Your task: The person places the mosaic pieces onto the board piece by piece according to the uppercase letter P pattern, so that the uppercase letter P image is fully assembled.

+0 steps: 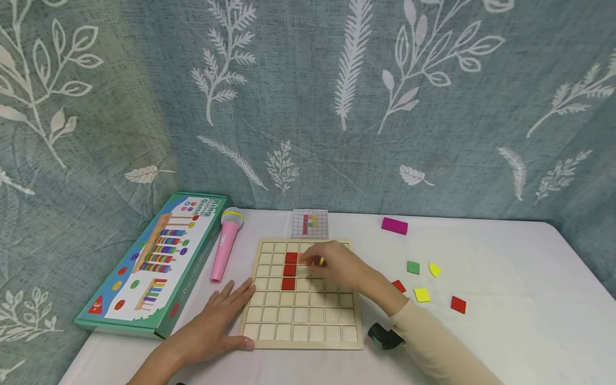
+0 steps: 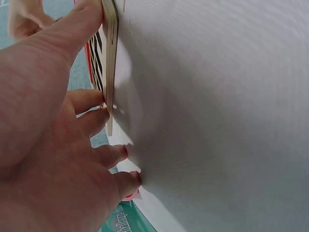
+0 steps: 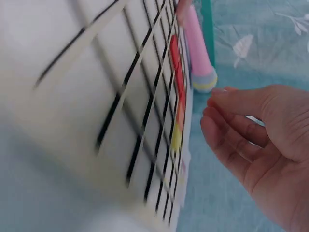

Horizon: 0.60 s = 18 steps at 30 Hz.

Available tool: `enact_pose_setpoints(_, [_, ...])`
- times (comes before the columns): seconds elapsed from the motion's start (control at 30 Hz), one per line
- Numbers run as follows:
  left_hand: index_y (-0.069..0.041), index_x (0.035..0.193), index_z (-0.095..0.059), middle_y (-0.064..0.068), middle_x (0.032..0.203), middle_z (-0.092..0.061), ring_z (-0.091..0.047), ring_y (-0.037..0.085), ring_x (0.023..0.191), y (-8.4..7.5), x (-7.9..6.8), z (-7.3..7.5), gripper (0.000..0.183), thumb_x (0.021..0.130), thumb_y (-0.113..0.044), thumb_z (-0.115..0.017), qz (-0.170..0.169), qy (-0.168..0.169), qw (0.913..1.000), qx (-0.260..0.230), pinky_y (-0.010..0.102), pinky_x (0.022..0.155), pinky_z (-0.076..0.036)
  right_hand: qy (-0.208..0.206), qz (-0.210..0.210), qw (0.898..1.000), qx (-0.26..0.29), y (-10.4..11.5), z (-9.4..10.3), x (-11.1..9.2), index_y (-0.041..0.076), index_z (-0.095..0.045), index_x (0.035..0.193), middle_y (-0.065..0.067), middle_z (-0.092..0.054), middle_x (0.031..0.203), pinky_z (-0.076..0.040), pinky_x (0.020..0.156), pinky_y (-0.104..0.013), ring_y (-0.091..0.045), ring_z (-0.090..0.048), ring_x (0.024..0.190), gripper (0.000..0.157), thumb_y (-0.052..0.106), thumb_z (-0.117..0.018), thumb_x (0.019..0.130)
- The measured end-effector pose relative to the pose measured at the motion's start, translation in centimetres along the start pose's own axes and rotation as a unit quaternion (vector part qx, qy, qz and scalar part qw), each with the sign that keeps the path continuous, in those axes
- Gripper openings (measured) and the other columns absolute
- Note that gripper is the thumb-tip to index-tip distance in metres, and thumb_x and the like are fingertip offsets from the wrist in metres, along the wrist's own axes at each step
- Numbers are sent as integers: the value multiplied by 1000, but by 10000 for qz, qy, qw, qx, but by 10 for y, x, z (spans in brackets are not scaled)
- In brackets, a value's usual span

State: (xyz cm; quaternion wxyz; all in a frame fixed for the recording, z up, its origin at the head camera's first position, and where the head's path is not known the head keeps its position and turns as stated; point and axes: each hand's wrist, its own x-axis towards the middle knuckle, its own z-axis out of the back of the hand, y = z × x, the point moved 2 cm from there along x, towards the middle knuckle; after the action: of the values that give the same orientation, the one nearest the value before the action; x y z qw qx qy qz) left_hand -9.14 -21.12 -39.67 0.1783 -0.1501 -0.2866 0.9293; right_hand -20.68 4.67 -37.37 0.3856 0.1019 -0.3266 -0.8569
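A wooden grid board (image 1: 300, 344) lies on the table. Three red square tiles (image 1: 290, 270) sit in one column of it. Beside the top red tile are an orange tile (image 1: 302, 259) and a yellow tile (image 3: 176, 137), partly hidden in the head view by my right hand (image 1: 332, 263). That hand hovers over the board's upper part, fingers loosely bent; in the right wrist view no tile shows between its fingertips. My left hand (image 1: 212, 323) is spread at the board's left side, thumb and some fingertips touching the edge.
Behind the board lies a pattern card (image 1: 310, 223). Loose tiles, including a green square (image 1: 413, 267), a yellow square (image 1: 422, 295) and a red square (image 1: 458, 305), lie on the right with a purple block (image 1: 394, 225). A pink microphone (image 1: 225, 251) and game box (image 1: 159, 262) are left.
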Motion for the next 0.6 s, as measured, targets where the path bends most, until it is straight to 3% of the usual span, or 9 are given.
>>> enact_pose_setpoints(0.33, [0,151,-33,16,160,-25,-11,51,144,-2,-1,1,103,73,-51,-78,35,19,10000,-31,68,112,-11,-16,-312,9986,-433,-37,36,-47,0,-72,105,-4,-72,98,-56,76,-25,-15,-64,88,19,0,-72,86])
enact_pose_setpoints(0.6, [0,151,-34,16,160,-25,-12,51,144,-3,-1,2,103,73,-52,-77,48,-6,10000,-9,68,112,-12,66,-827,9947,-614,-56,59,-88,1,-72,103,-5,-71,99,-57,76,-30,-20,-65,91,20,-1,-74,83])
